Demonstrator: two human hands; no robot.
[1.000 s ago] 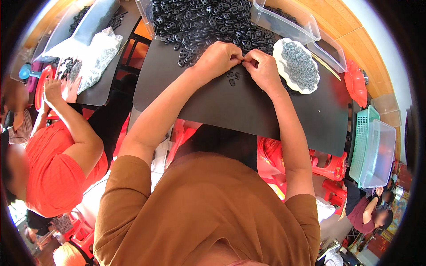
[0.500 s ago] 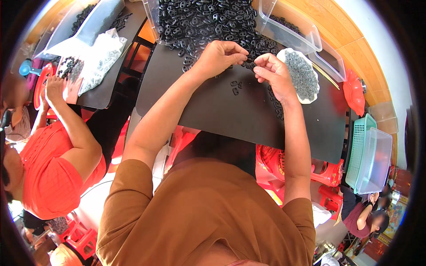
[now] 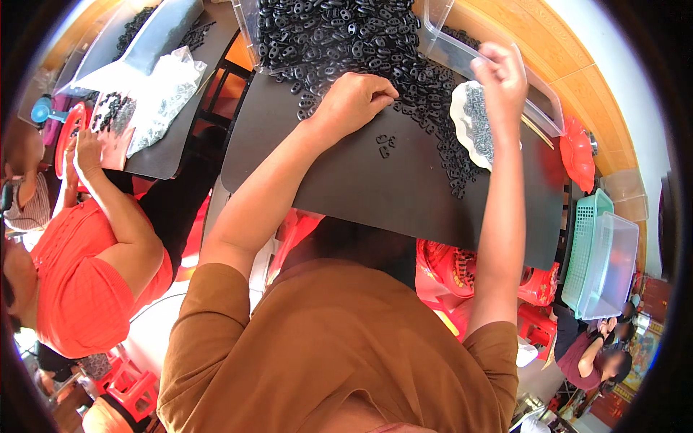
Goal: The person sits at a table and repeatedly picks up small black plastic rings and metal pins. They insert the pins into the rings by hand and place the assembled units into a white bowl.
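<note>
A big heap of small black oval pieces with two holes covers the far middle of the dark table. At the heap's near edge is my left hand, its thumb and fingers pinched together; whatever they hold is too small to make out. My right hand is raised at the right, over the white dish of small grey pieces and near the clear plastic box. Its fingers are curled but smeared by motion. A few loose black pieces lie in front of my left hand.
At the right stand a red scalloped dish and a green basket beside a clear bin. On the left, a person in red works at another table holding a plastic bag.
My right hand has moved away from my left, rightward and up over the white dish toward the clear box. My left hand has shifted slightly nearer and stays pinched.
</note>
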